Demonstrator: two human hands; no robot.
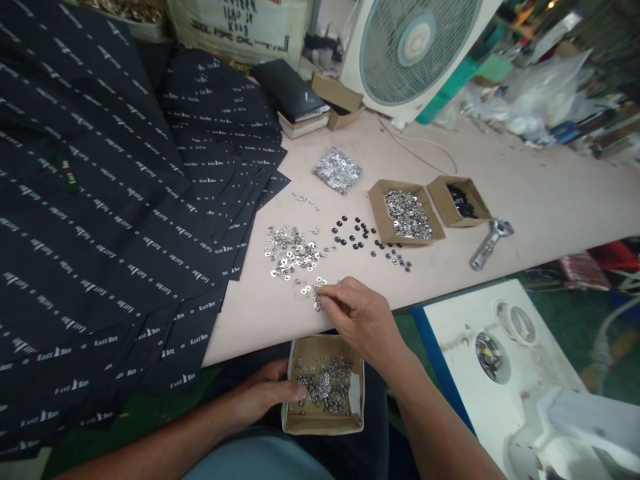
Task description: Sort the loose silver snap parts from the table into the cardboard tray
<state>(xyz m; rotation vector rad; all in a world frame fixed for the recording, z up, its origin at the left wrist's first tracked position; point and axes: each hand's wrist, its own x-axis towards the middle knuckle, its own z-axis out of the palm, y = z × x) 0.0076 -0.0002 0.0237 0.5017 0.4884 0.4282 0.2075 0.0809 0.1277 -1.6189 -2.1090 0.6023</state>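
Observation:
My left hand (273, 390) grips the left side of a small cardboard box (325, 424), its thumb over the rim. Inside the box lie many small silvery metal snap fasteners (327, 387). The box is held below the table's front edge, over my lap. My right hand (356, 312) is at the table edge, thumb and fingertips pinched together beside a small cluster of metal snap parts (319, 297). Whatever is between the fingertips is too small to make out. Just beyond lies a loose pile of silvery snap parts (293, 252); black round caps (353, 237) are scattered to its right.
Printed black fabric sheets (100, 200) cover the table's left side. Farther back are a bag of metal parts (339, 171), a box of silver parts (407, 213), a box of black pieces (460, 201), an adjustable wrench (491, 243) and a fan (415, 47). A white machine (500, 347) stands right.

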